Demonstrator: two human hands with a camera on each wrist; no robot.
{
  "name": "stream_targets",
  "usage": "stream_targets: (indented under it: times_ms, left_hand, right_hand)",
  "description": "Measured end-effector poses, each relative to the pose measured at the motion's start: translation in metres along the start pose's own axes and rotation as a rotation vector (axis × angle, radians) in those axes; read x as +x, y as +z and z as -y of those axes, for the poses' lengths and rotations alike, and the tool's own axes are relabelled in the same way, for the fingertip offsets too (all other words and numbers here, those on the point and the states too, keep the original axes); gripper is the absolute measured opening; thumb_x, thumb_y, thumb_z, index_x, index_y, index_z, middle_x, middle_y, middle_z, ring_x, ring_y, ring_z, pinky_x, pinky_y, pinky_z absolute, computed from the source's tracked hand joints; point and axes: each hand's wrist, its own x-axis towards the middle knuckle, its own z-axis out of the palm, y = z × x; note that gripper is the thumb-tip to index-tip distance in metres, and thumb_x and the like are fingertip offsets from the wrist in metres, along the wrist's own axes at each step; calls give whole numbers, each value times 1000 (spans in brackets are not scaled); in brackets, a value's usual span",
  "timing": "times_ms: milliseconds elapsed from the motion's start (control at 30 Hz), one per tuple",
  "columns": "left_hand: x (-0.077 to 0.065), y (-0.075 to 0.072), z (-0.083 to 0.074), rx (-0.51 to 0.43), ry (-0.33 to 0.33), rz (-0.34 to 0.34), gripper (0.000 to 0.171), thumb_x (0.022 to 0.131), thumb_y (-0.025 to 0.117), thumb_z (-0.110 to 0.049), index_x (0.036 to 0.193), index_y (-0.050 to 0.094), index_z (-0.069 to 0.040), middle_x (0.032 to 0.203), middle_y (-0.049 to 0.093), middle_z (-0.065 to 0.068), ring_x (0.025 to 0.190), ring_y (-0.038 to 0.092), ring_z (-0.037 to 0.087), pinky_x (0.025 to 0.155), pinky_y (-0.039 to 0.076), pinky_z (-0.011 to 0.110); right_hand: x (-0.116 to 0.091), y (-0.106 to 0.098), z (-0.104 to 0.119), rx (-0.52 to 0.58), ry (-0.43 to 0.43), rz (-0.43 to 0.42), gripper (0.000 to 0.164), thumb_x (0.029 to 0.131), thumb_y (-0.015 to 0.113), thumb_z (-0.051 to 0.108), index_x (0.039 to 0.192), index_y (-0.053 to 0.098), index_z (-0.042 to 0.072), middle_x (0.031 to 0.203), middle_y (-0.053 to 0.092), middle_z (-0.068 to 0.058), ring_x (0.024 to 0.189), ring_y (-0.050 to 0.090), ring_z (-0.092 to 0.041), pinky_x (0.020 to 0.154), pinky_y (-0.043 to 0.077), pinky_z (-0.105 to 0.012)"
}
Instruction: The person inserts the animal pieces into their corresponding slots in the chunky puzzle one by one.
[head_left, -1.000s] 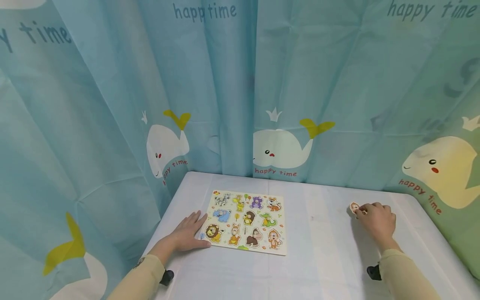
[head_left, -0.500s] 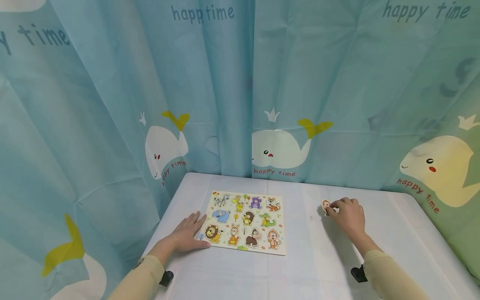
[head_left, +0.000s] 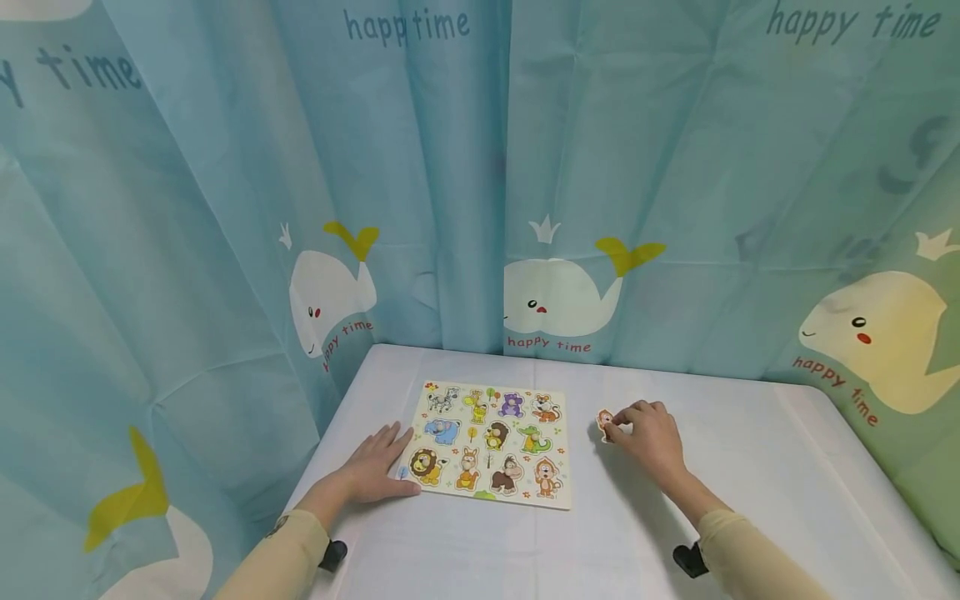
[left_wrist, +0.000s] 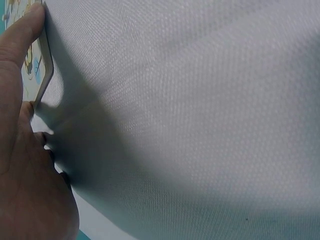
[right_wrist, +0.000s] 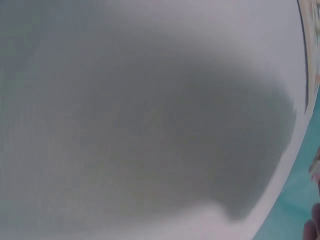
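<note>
A flat animal puzzle board (head_left: 480, 497) lies on the table, with rows of cartoon animals such as a zebra, an elephant and a lion. At its left edge rests my left hand (head_left: 375, 467), fingers spread and thumb along the near left corner. The left wrist view shows the same hand (left_wrist: 30, 165) against the board's edge (left_wrist: 47, 65). To the right of the board, my right hand (head_left: 651, 439) pinches a small orange-brown puzzle piece (head_left: 604, 423) that looks like a monkey. It is held above the table, apart from the board. Only fingertips (right_wrist: 311, 229) show in the right wrist view.
A white cloth covers the table (head_left: 750, 467). Behind and around it hangs a blue-green curtain (head_left: 450, 167) printed with whales. Black wrist straps or cameras (head_left: 690, 560) sit under both sleeves.
My right hand has moved left across the table, bringing the pinched monkey piece from the far right to near the board's right side. My left hand has stayed in place.
</note>
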Motion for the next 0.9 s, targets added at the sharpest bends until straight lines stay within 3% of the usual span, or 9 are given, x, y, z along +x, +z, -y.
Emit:
stream_targets:
  times_ms: [533, 900]
  left_hand:
    - [2, -1, 0, 2, 0, 7, 106, 84, 75, -61, 162, 28, -5, 167, 16, 24, 154, 12, 43, 125, 12, 58]
    - [2, -1, 0, 1, -4, 9, 106, 84, 76, -60, 161, 29, -5, 167, 16, 23, 154, 12, 43, 125, 12, 57]
  right_hand:
    - [-14, 24, 60, 1, -93, 94, 17, 81, 84, 24, 72, 71, 18, 86, 65, 0, 87, 55, -25, 74, 49, -43]
    - [-27, 38, 81, 8, -178, 119, 18, 80, 83, 25, 70, 69, 22, 80, 61, 7, 79, 48, -16, 69, 45, -35]
